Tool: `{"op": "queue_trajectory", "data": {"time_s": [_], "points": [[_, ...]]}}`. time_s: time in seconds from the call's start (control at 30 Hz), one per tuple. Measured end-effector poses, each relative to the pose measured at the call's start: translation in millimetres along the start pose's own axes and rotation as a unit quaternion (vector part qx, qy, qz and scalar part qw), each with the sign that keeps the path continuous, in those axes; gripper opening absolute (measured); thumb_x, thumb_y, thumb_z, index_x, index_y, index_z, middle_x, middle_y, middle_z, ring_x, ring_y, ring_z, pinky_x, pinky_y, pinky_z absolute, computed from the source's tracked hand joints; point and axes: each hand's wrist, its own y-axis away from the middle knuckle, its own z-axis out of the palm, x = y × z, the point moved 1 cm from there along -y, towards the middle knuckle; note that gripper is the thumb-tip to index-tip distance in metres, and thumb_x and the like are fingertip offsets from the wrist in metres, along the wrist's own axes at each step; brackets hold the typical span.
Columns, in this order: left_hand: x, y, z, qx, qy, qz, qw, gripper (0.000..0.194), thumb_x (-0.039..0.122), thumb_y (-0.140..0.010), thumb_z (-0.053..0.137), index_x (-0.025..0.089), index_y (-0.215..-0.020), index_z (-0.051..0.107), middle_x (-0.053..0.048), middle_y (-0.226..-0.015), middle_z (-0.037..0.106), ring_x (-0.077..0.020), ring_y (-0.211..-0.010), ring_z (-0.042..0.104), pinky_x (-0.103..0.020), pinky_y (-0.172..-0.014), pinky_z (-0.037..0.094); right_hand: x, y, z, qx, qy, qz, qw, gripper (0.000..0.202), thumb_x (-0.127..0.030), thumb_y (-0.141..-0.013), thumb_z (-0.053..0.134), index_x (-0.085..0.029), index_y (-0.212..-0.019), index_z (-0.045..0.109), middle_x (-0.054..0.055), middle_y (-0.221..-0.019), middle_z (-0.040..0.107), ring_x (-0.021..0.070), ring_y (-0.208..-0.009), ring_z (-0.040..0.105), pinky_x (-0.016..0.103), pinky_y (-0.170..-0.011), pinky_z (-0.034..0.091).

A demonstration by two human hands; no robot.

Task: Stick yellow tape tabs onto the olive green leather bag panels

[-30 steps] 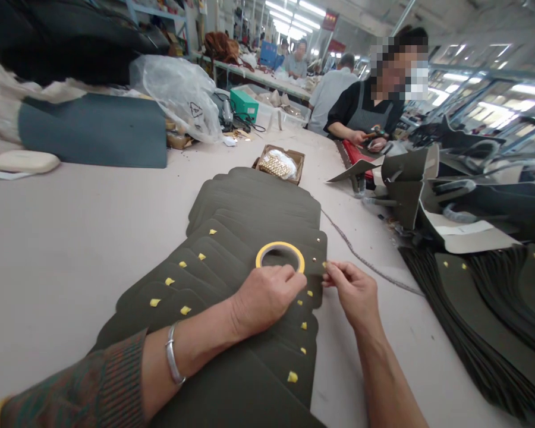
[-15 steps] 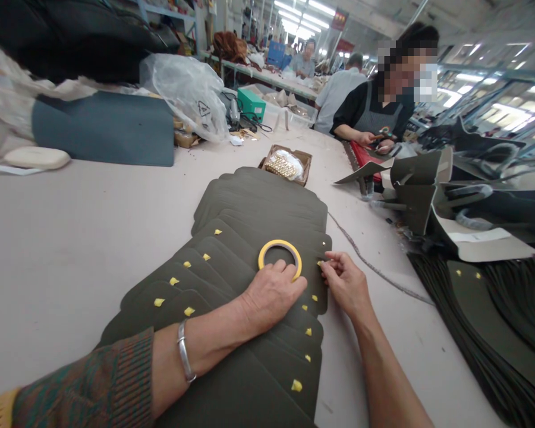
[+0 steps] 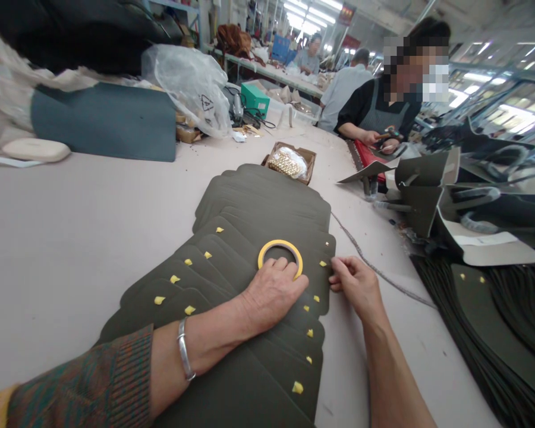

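One tape roll (image 3: 280, 258) under left hand (image 3: 271, 294) fingers; right hand (image 3: 354, 285) fingers pinched, contents unclear.

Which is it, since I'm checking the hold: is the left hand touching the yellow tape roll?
Touching. In the head view the left hand lies on the dark panels, its fingertips overlapping the near rim of the yellow tape roll.

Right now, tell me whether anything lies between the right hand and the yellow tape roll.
Nothing visible lies between them. The right hand is at the right edge of the dark panels, and only bare panel with a small yellow tape tab separates it from the tape roll, which the left hand touches.
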Motion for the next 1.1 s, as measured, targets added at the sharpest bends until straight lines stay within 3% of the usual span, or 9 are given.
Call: {"op": "queue_trajectory", "data": {"time_s": [0.07,0.23,0.47,0.57,0.73,0.77,0.9,1.0,1.1], "points": [[-0.4,0.1,0.2,0.002,0.005,0.001,1.000,0.013,0.015,-0.092,0.041,0.018,-0.090,0.054,-0.007,-0.089,0.053,-0.0239,-0.084,0.048,-0.038,-0.072,0.044,1.0,7.3,-3.0,0.026,-0.022,-0.018,0.999,0.039,-0.054,-0.079,0.060,-0.016,-0.084,0.063,0.002,-0.061,0.064,0.0160,-0.052,0.060,0.029,-0.054,0.052],[-1.1,0.7,-0.8,0.011,0.005,0.003,1.000,0.011,0.012,-0.088,0.045,0.018,-0.090,0.054,-0.007,-0.089,0.053,-0.0234,-0.083,0.048,-0.038,-0.072,0.044,-7.0,18.9,4.7,0.034,0.115,-0.126,0.985,0.032,-0.048,-0.083,0.057,-0.019,-0.082,0.071,0.003,-0.073,0.070,0.0162,-0.063,0.061,0.027,-0.062,0.046],[-4.7,0.8,-11.4,0.040,0.031,0.035,0.998,0.012,0.015,-0.090,0.042,0.018,-0.091,0.054,-0.005,-0.087,0.053,-0.0212,-0.081,0.047,-0.034,-0.070,0.044,-16.1,5.8,15.9,0.026,0.218,-0.143,0.965,0.024,-0.040,-0.083,0.055,-0.022,-0.080,0.070,0.001,-0.074,0.070,0.0163,-0.065,0.061,0.027,-0.063,0.042],[-7.8,0.7,-15.1,0.065,0.050,0.049,0.995,0.016,0.017,-0.092,0.039,0.017,-0.093,0.055,-0.005,-0.088,0.053,-0.0196,-0.080,0.048,-0.033,-0.072,0.044,-21.8,8.2,8.5,-0.025,0.219,-0.150,0.964,0.022,-0.037,-0.083,0.055,-0.022,-0.077,0.069,-0.001,-0.071,0.069,0.0151,-0.064,0.060,0.026,-0.061,0.041],[-12.7,1.4,-13.0,0.058,0.091,0.045,0.993,0.020,0.016,-0.094,0.038,0.019,-0.097,0.057,-0.003,-0.088,0.057,-0.0178,-0.082,0.053,-0.029,-0.072,0.047,-27.6,28.3,-4.1,-0.192,0.217,-0.118,0.950,0.022,-0.035,-0.082,0.057,-0.021,-0.068,0.067,-0.003,-0.059,0.063,0.0135,-0.057,0.055,0.024,-0.053,0.038],[-13.3,1.6,-12.1,0.056,0.106,0.042,0.992,0.020,0.016,-0.094,0.038,0.020,-0.100,0.057,-0.003,-0.088,0.058,-0.0172,-0.082,0.055,-0.028,-0.071,0.048,-27.7,32.3,-4.9,-0.190,0.205,-0.121,0.952,0.023,-0.035,-0.082,0.057,-0.021,-0.068,0.067,-0.002,-0.060,0.064,0.0137,-0.057,0.055,0.024,-0.053,0.039],[-13.4,2.7,-10.9,0.080,0.158,0.038,0.983,0.028,0.021,-0.096,0.041,0.023,-0.123,0.050,-0.001,-0.091,0.064,-0.0158,-0.084,0.062,-0.026,-0.072,0.052,-30.9,45.7,-2.4,-0.083,0.072,-0.184,0.977,0.021,-0.034,-0.086,0.056,-0.019,-0.088,0.070,0.003,-0.079,0.070,0.0155,-0.068,0.061,0.026,-0.063,0.047],[-12.7,4.0,-11.6,0.112,0.174,0.031,0.978,0.046,0.023,-0.096,0.043,0.020,-0.140,0.032,-0.004,-0.104,0.067,-0.0173,-0.093,0.065,-0.029,-0.080,0.055,-39.1,55.7,3.4,-0.073,0.033,-0.278,0.957,0.016,-0.025,-0.088,0.056,-0.021,-0.098,0.068,0.003,-0.091,0.070,0.0147,-0.078,0.063,0.025,-0.070,0.049],[-11.9,5.6,-12.0,0.136,0.192,0.034,0.971,0.044,0.023,-0.096,0.043,0.017,-0.138,0.032,-0.008,-0.121,0.063,-0.0180,-0.107,0.062,-0.030,-0.089,0.054,-45.7,63.6,8.4,-0.060,0.062,-0.362,0.928,0.015,-0.016,-0.087,0.056,-0.021,-0.099,0.065,0.002,-0.093,0.068,0.0132,-0.083,0.063,0.024,-0.075,0.049]]}}
